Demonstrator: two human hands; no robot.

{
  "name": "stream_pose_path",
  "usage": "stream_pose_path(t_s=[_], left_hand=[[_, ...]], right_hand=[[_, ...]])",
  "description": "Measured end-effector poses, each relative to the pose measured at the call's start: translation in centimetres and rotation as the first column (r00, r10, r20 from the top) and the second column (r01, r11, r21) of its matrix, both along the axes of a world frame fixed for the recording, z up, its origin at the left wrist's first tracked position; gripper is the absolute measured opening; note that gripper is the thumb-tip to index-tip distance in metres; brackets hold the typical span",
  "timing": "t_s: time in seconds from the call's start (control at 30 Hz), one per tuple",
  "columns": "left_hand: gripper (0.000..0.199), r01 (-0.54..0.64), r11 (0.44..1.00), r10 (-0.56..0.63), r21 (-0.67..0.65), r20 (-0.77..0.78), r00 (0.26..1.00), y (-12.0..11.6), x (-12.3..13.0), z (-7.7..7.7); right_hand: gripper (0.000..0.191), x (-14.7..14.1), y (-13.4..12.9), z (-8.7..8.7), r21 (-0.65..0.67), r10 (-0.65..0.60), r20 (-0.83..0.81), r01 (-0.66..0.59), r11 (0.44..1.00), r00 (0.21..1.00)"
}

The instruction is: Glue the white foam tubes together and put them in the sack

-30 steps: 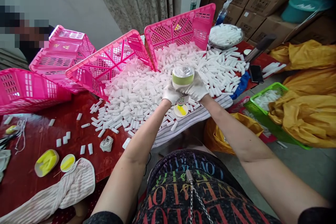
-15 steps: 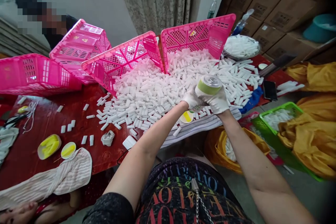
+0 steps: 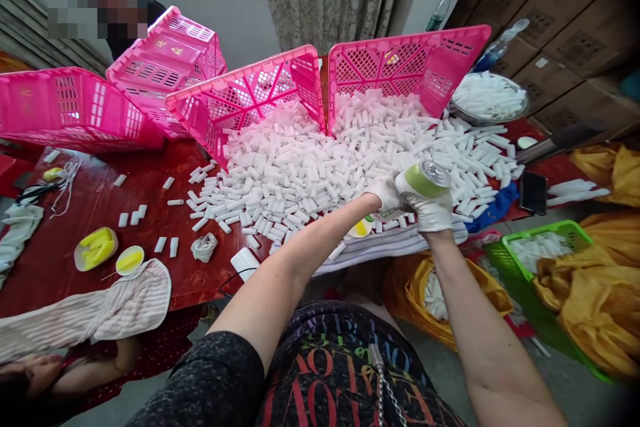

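The can (image 3: 419, 177) has been shifted rightward and tipped sideways over the last second; handling judged still underway. Right of frame centre, it is gripped by the gloved left hand (image 3: 384, 192) and right hand (image 3: 434, 211). Green-banded cylinder, shiny top. Short white pieces (image 3: 295, 177) heaped behind; latticed plastic baskets (image 3: 441, 83) propped upper centre.

can (image 3: 416, 179) pt. hidden by fingers (image 3: 388, 195); L-most pink basket (image 3: 31, 110) cut by edge
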State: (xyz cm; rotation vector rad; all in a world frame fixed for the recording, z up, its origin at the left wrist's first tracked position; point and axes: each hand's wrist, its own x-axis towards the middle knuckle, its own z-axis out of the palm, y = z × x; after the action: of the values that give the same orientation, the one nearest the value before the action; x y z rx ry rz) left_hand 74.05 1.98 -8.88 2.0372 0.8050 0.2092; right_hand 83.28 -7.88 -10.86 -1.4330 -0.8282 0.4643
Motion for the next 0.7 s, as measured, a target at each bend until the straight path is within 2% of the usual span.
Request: stream_pose_path(t_s=[0.1,0.27,0.57,0.7], left_hand=[[0.073,0.063,0.996,-0.062,0.057,-0.034,0.998,0.6,0.0,-0.5],[0.071,0.094,0.987,-0.091,0.131,-0.028,0.995,1.0,-0.3,-0.2],[0.074,0.112,0.991,-0.105,0.072,-0.097,0.990,1.0,0.1,-1.4],[0.072,0.132,0.988,-0.122,0.076,-0.127,0.984,0.9,0.1,-1.1]], right_hand=[[0.078,-0.3,0.4,0.3,0.033,-0.008,-0.014,0.008,0.999,1.000],[0.084,-0.3,0.7,0.2,0.028,-0.034,-0.021,0.035,0.999,0.999],[0.070,-0.1,0.4,-0.6,-0.040,-0.036,0.001,0.036,0.999,0.999],[0.065,0.0,0.4,-0.9,-0.026,-0.018,-0.026,0.018,1.000,0.999]])
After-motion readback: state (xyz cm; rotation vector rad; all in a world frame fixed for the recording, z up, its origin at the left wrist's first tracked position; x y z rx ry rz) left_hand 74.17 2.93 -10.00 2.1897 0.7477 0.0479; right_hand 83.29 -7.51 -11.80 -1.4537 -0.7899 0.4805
